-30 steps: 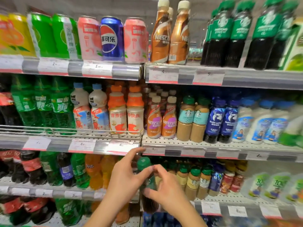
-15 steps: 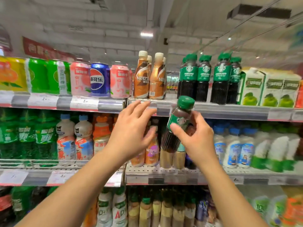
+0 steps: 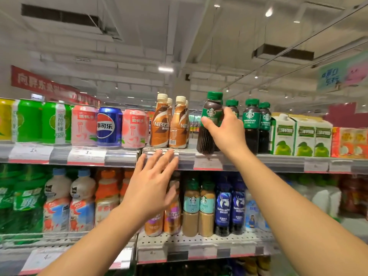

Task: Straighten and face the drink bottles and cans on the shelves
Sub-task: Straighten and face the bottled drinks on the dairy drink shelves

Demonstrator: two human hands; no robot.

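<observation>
My right hand point(image 3: 224, 132) grips a dark coffee bottle point(image 3: 209, 124) with a green cap and green label. The bottle stands at the front edge of the top shelf point(image 3: 278, 159), just left of the row of matching green-capped bottles point(image 3: 252, 124). Left of it stand brown Nescafe bottles point(image 3: 169, 124). My left hand point(image 3: 152, 186) is open with fingers spread, hovering in front of the middle shelf, its fingertips near the top shelf's price rail. It holds nothing.
Cans point(image 3: 109, 126) in green, pink and blue fill the top shelf's left part. Green-apple juice cartons point(image 3: 302, 136) stand on its right. The middle shelf point(image 3: 199, 244) carries milk-drink bottles, latte bottles point(image 3: 199, 208) and blue bottles point(image 3: 229, 210).
My right hand has lifted the green-capped bottle from the lower shelf up to the top shelf's front edge. My left hand let go of it and stayed lower, open. The view tilted upward.
</observation>
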